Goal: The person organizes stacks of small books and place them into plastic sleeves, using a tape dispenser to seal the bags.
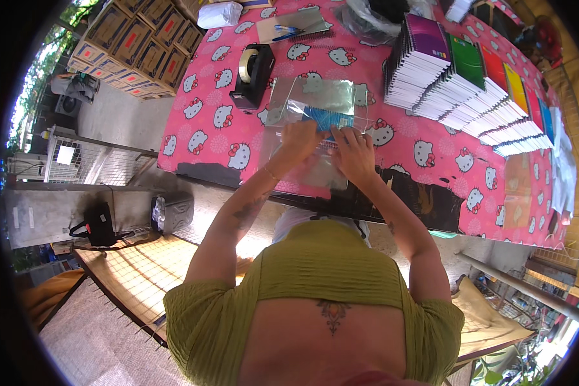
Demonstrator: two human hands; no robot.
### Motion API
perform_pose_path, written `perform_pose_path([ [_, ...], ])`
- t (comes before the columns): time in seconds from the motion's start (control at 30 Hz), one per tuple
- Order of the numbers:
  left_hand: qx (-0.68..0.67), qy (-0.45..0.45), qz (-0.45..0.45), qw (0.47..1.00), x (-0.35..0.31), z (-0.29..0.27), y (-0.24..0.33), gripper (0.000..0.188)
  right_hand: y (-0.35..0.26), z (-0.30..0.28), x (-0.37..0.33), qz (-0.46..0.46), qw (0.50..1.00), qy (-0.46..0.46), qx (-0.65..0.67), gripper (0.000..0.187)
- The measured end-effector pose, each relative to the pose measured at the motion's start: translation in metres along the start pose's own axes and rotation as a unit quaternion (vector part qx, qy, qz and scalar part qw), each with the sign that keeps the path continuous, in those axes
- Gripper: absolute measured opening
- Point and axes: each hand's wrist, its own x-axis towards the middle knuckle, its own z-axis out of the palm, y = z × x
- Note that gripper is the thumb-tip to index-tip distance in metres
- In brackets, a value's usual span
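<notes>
A small blue spiral notebook (333, 118) lies near the table's front edge, among clear plastic sleeves (312, 95). My left hand (300, 139) has its fingers curled down at the notebook's left near edge. At the right near edge, the bent fingers of my right hand (354, 148) grip it close to the plastic. Both hands partly hide the notebook, so I cannot tell whether it lies in a sleeve or on top of one. More clear plastic spreads under my wrists.
Left of the plastic stands a black tape dispenser (253, 77). Tall stacks of spiral notebooks (457, 83) with coloured covers fill the right side. A pen (286, 29) rests on a notebook at the back. Cardboard boxes (132, 48) are piled beyond the pink-covered table (222, 138).
</notes>
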Motion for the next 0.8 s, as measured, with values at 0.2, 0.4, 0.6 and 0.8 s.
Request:
perform_pose_path([
  [0.2, 0.077, 0.158, 0.155, 0.972, -0.030, 0.020, -0.012, 0.033, 0.032, 0.003, 0.030, -0.027, 0.998, -0.050, 0.000, 0.045],
  [0.4, -0.024, 0.272, 0.310, 0.911, -0.026, 0.041, -0.018, 0.028, 0.102, -0.017, 0.109, 0.172, 0.843, -0.371, 0.350, 0.044],
  [0.6, -0.355, 0.126, 0.079, 0.923, -0.014, 0.038, -0.045, 0.037, 0.090, -0.058, 0.087, 0.239, 0.717, -0.358, 0.549, 0.052],
  [0.8, -0.500, 0.082, 0.147, 0.850, 0.007, 0.044, -0.033, 0.068, 0.053, -0.020, 0.044, 0.160, 0.842, -0.168, 0.488, 0.091],
])
